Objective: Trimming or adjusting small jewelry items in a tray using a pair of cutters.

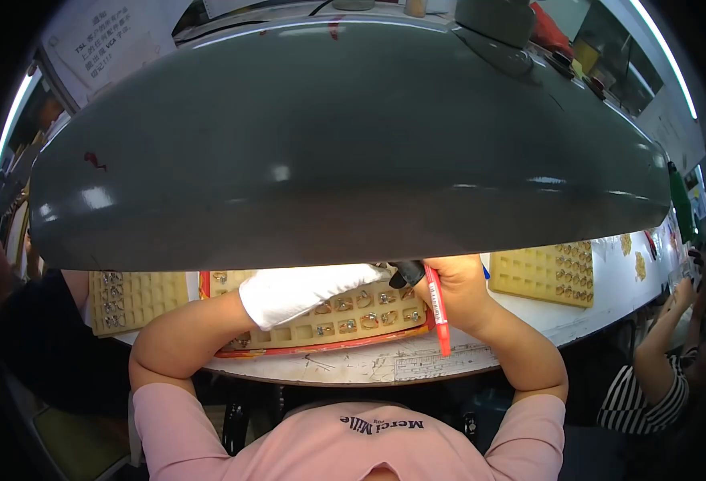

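Note:
My left hand [305, 290], in a white glove, reaches over a pale foam tray [289, 333] of rings [369, 321], under the lamp's edge; its fingertips are hidden, so I cannot make out what it holds. My right hand [457, 284] is curled with a red marker [437, 309] in it, the pen's lower end pointing toward me. Something black [407, 274], possibly finger covers or a tool, sits between the two hands, partly hidden.
A large dark-grey lamp hood [345, 144] hangs over the bench [481, 353]. Further ring trays lie left [140, 301] and right [521, 280]. A dark-clothed person [36, 337] sits at left; another, in striped sleeves [641, 397], is at right.

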Demonstrator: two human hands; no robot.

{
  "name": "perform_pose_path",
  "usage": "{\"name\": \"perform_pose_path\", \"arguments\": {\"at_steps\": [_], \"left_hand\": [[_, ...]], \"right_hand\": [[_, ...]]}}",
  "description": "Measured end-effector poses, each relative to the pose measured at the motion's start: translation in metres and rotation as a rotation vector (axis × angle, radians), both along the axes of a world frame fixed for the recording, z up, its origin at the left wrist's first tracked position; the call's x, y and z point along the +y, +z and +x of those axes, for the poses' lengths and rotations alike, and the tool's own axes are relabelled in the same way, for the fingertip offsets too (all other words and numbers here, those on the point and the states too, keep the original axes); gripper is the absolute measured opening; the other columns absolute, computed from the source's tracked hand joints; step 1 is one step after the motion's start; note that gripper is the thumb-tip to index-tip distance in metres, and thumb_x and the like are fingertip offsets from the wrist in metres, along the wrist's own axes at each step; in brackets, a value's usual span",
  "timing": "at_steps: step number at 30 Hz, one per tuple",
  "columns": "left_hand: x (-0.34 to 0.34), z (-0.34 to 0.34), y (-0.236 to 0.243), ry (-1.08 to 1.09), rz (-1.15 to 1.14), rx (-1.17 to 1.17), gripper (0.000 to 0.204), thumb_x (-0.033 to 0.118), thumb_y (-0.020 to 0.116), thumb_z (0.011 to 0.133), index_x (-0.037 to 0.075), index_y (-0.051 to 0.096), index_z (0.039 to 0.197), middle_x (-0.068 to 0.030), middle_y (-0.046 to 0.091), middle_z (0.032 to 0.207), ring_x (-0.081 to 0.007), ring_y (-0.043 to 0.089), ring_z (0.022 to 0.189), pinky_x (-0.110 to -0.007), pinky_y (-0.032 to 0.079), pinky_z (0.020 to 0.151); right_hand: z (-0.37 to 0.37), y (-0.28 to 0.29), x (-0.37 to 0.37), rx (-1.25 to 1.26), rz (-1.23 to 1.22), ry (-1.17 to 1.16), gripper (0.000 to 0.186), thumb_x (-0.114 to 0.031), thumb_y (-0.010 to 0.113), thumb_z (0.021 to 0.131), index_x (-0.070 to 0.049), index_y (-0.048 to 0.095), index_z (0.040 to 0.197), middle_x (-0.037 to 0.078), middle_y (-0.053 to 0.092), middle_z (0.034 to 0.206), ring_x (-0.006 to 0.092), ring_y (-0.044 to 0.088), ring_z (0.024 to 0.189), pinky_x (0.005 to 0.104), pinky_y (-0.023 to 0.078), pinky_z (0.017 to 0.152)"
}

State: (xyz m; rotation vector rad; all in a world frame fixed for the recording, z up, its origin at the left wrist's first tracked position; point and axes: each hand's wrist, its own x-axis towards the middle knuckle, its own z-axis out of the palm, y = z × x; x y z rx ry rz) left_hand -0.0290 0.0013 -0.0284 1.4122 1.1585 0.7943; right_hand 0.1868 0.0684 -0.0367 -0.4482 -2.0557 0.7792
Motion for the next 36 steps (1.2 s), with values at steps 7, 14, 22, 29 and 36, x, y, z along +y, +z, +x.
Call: {"name": "perform_pose_path", "arguments": {"at_steps": [7,14,22,29,36], "left_hand": [[0.000,0.014,0.015,0.069,-0.093,0.093,0.032,0.027,0.065,0.089,0.007,0.065,0.114,-0.0066,0.066,0.110,-0.0148,0.060,0.098,-0.029,0.047,0.087],[0.000,0.014,0.019,0.057,-0.031,0.256,0.030,0.029,0.066,0.089,0.009,0.066,0.111,-0.0026,0.067,0.099,-0.0083,0.059,0.082,-0.024,0.048,0.073],[0.000,0.015,0.016,-0.027,0.011,0.213,0.034,0.036,0.051,0.096,0.014,0.064,0.119,-0.0044,0.067,0.093,-0.0099,0.058,0.070,-0.027,0.050,0.067],[0.007,0.016,0.037,-0.008,-0.246,0.304,0.033,0.024,0.069,0.086,0.006,0.064,0.114,-0.0072,0.066,0.104,-0.0141,0.059,0.094,-0.030,0.047,0.084],[0.004,0.011,0.017,0.005,-0.080,0.192,0.039,0.029,0.066,0.088,0.005,0.062,0.119,-0.0080,0.065,0.110,-0.0149,0.059,0.098,-0.030,0.047,0.087]], "right_hand": [[0.005,0.006,-0.009,-0.081,-0.934,0.119,0.023,0.002,0.050,0.088,0.002,0.066,0.105,0.001,0.060,0.065,0.0033,0.053,0.048,0.0185,0.043,0.044],[0.004,-0.002,-0.008,-0.114,-0.601,0.050,0.030,0.010,0.061,0.068,0.000,0.068,0.095,0.007,0.064,0.066,0.0106,0.060,0.057,0.0269,0.047,0.053],[-0.002,-0.009,0.004,-0.036,0.269,-0.097,0.021,0.006,0.065,0.059,-0.004,0.047,0.063,0.010,0.048,0.050,0.0271,0.051,0.042,0.0334,0.040,0.042],[0.000,0.004,0.002,-0.121,0.646,-0.157,0.013,0.000,0.064,0.059,-0.005,0.056,0.068,0.007,0.060,0.059,0.0175,0.058,0.048,0.0272,0.047,0.045],[0.003,0.003,0.004,-0.136,0.623,-0.135,0.016,-0.003,0.064,0.058,-0.004,0.061,0.073,0.004,0.054,0.053,0.0172,0.055,0.045,0.0273,0.045,0.044]]}}
